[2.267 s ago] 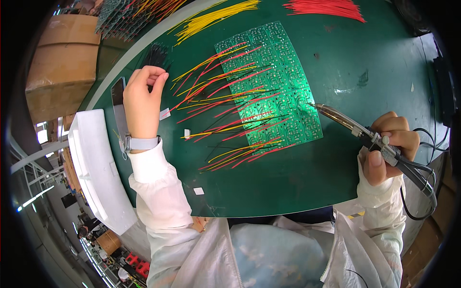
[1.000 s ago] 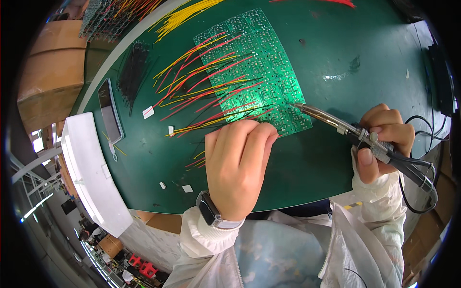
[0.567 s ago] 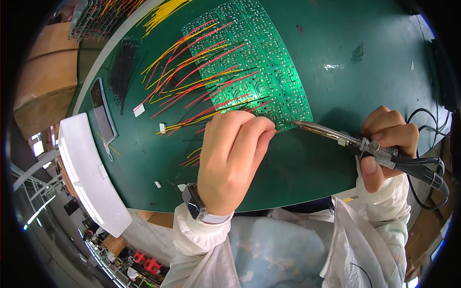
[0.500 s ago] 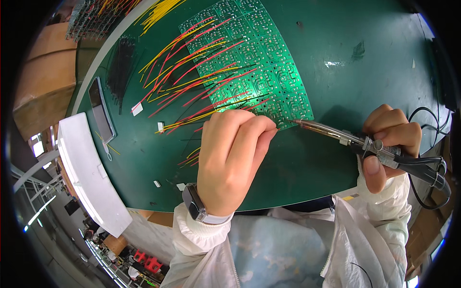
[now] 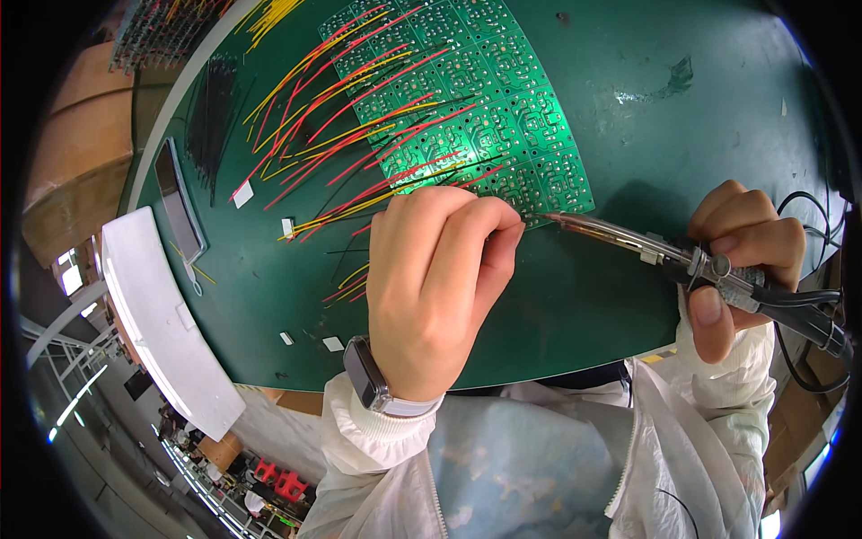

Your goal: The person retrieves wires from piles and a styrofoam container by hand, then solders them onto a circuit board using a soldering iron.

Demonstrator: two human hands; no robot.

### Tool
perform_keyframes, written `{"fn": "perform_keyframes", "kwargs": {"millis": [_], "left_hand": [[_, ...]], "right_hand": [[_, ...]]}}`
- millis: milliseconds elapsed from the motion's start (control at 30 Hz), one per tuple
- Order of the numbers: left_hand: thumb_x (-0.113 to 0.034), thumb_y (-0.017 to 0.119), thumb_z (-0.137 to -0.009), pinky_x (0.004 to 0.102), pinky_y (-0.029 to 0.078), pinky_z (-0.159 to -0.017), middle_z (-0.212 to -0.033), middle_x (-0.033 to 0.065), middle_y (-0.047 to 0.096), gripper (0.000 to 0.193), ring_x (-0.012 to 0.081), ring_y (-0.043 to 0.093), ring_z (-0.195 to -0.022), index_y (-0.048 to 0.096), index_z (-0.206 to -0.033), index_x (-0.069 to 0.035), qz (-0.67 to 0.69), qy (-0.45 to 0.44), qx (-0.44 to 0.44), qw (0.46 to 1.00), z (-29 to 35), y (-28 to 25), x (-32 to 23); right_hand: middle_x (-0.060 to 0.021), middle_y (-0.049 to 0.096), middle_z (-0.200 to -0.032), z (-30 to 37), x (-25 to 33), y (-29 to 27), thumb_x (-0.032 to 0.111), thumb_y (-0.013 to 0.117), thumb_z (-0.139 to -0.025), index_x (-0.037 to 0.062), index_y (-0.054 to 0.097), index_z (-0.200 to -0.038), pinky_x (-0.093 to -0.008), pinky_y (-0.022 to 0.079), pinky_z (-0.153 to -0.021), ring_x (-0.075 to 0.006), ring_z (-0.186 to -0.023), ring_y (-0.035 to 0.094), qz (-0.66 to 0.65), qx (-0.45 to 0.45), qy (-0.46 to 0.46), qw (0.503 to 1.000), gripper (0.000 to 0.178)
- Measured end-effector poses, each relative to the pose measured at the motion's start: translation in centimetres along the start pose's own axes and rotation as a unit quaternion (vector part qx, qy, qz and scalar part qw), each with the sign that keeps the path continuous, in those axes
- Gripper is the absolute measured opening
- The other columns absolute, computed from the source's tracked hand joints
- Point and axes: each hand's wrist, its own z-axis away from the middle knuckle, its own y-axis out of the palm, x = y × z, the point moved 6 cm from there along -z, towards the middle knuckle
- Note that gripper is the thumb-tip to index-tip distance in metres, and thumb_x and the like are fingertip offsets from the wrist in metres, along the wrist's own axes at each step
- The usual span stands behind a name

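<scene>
My right hand [image 5: 747, 260] is wrapped around a soldering iron [image 5: 633, 241], whose tip points left at the near edge of a green circuit board panel [image 5: 503, 126]. Close beside that tip, my left hand [image 5: 440, 269] has its thumb and fingers pinched together at the same edge. Whatever lies in the pinch is hidden by the fingers. Red, yellow and black wires [image 5: 359, 135] stick out leftward from the panel in rows, and some run beneath my left hand.
A phone [image 5: 182, 202] lies at the left on the green work surface [image 5: 628, 323], beside a bundle of black wires [image 5: 214, 121]. Yellow wires [image 5: 268, 25] lie at the far left. A long white box [image 5: 171, 323] borders the left edge. The iron's cable [image 5: 808, 301] loops at the right.
The whole view has shifted slightly, with the panel and wires higher in the picture. The iron's tip sits a little farther left along the panel edge. My left hand keeps its pinch.
</scene>
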Motion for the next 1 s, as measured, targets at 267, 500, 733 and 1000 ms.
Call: {"fn": "perform_keyframes", "kwargs": {"millis": [267, 500, 733, 1000], "left_hand": [[0.008, 0.066, -0.068, 0.0246, 0.043, -0.052, -0.079, 0.0064, 0.054, 0.017, 0.0167, 0.053, -0.067, 0.057, -0.08, 0.0, 0.002, 0.0, 0.002, 1.0, -0.02, -0.03, -0.03], [0.009, 0.066, -0.066, 0.0277, 0.045, -0.054, -0.077, 0.008, 0.053, 0.018, 0.0194, 0.053, -0.067, 0.056, -0.08, 0.001, -0.007, 0.016, -0.005, 1.0, 0.14, 0.07, -0.02], [0.01, 0.065, -0.064, 0.0287, 0.044, -0.056, -0.076, 0.008, 0.053, 0.02, 0.0207, 0.052, -0.066, 0.056, -0.079, 0.001, -0.021, 0.033, -0.006, 0.999, 0.13, 0.14, -0.06], [0.011, 0.065, -0.063, 0.0292, 0.043, -0.055, -0.076, 0.0079, 0.052, 0.022, 0.0208, 0.052, -0.066, 0.056, -0.08, 0.001, -0.029, 0.045, -0.013, 0.998, 0.13, 0.25, -0.12]], "right_hand": [[-0.0089, 0.041, -0.065, 0.01, -0.01, 0.19, 0.016, 0.062, -0.061, 0.0047, 0.04, -0.081, -0.0253, 0.034, -0.047, -0.0157, -0.052, 0.039, 0.002, 0.015, 0.01, 1.0, 0.032], [-0.0087, 0.042, -0.066, 0.06, 0.0, 0.5, 0.018, 0.064, -0.064, 0.0046, 0.041, -0.083, -0.0262, 0.034, -0.048, -0.016, -0.053, 0.04, 0.005, 0.023, 0.017, 1.0, 0.032], [-0.0087, 0.042, -0.067, 0.02, 0.16, 0.71, 0.015, 0.064, -0.065, 0.0041, 0.041, -0.084, -0.026, 0.034, -0.047, -0.0158, -0.053, 0.039, -0.006, 0.029, 0.007, 1.0, 0.031], [-0.0092, 0.043, -0.068, 0.08, 0.23, 0.74, 0.015, 0.064, -0.064, 0.004, 0.042, -0.085, -0.0262, 0.035, -0.047, -0.0161, -0.053, 0.04, -0.009, 0.021, -0.004, 1.0, 0.032]]}}
